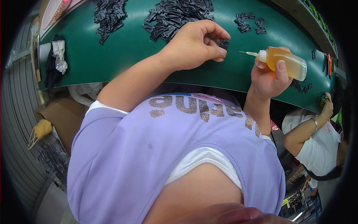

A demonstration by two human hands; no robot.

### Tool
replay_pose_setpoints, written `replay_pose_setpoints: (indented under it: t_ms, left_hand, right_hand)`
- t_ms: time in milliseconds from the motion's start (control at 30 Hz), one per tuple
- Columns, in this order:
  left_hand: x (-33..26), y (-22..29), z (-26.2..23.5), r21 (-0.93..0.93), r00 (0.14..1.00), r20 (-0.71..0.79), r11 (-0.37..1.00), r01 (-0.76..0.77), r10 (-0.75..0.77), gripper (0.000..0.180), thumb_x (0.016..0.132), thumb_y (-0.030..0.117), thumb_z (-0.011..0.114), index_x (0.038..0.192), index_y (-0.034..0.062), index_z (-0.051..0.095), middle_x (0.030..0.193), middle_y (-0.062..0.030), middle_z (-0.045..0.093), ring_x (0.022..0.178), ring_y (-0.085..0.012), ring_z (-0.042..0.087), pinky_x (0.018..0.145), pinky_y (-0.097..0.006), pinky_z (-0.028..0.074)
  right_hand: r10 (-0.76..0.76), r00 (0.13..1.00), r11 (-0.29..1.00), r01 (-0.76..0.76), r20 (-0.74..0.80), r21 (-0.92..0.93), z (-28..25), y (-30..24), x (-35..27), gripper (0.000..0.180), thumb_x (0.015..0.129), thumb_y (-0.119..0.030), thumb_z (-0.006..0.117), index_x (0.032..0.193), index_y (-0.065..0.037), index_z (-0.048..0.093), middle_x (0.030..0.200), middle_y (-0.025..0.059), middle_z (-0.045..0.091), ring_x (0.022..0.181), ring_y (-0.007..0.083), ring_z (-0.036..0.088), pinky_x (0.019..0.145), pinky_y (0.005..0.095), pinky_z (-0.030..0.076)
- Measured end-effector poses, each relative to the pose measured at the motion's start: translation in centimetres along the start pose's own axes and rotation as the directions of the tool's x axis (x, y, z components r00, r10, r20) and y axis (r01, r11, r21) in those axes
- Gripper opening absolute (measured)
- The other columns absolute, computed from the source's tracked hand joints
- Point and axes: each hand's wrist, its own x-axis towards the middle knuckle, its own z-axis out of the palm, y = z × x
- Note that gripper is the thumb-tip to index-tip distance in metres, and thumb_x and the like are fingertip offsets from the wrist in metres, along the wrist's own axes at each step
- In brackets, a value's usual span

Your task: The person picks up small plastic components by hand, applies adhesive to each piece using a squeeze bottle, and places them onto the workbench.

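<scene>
While the left hand [194,44] is pinching a small black plastic part [224,44] between thumb and fingertips, its grip is closing narrowly on that part just above the green worktop [130,52]. The right hand [268,76] is wrapping its grip around a squeeze bottle [287,61] of amber liquid, holding it nearly level. The bottle's thin needle nozzle [249,53] is pointing toward the part, near it but not touching. Three heaps of similar black parts are lying on the worktop beyond the hands: a large pile [175,15], a second pile [109,16] to its left, and a small cluster [249,21] to its right. A black and white cloth [56,59] is sitting at the worktop's left end. Another person's hand [327,106] is reaching to the worktop edge at the right.
</scene>
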Motion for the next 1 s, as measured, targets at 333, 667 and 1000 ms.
replay_pose_setpoints:
  t_ms: [333,667,1000]
  left_hand:
    - [-0.1,0.3,0.4,-0.042,0.988,0.015,0.987,0.155,-0.155,0.021,0.086,0.005,0.062,0.104,-0.0059,0.058,0.079,-0.0084,0.063,0.068,-0.0166,0.068,0.06,-0.022,0.056]
    - [-0.1,0.2,0.3,-0.022,0.987,0.016,0.987,0.159,-0.159,0.02,0.086,0.005,0.062,0.102,-0.0059,0.06,0.081,-0.0096,0.064,0.065,-0.0164,0.067,0.058,-0.023,0.055]
    - [-0.2,0.1,0.3,-0.012,0.99,0.009,0.99,0.14,-0.14,0.019,0.085,0.005,0.062,0.1,-0.0058,0.06,0.081,-0.0095,0.064,0.065,-0.016,0.067,0.057,-0.023,0.055]
  right_hand:
    - [-0.116,0.99,0.961,0.133,0.086,-0.242,1.1,0.3,-0.8,0.019,0.073,0.002,0.06,0.091,0.006,0.055,0.09,0.0147,0.054,0.06,0.0181,0.059,0.047,0.0256,0.05]
    - [-0.083,0.989,0.941,0.119,0.125,-0.316,1.3,0.4,-0.6,0.014,0.074,0.004,0.063,0.087,0.005,0.058,0.085,0.0119,0.057,0.06,0.0141,0.059,0.047,0.0231,0.049]
    - [-0.072,0.987,0.934,0.117,0.142,-0.338,1.0,0.7,-0.6,0.015,0.074,0.004,0.064,0.088,0.005,0.058,0.079,0.0104,0.06,0.057,0.0123,0.058,0.047,0.0226,0.049]
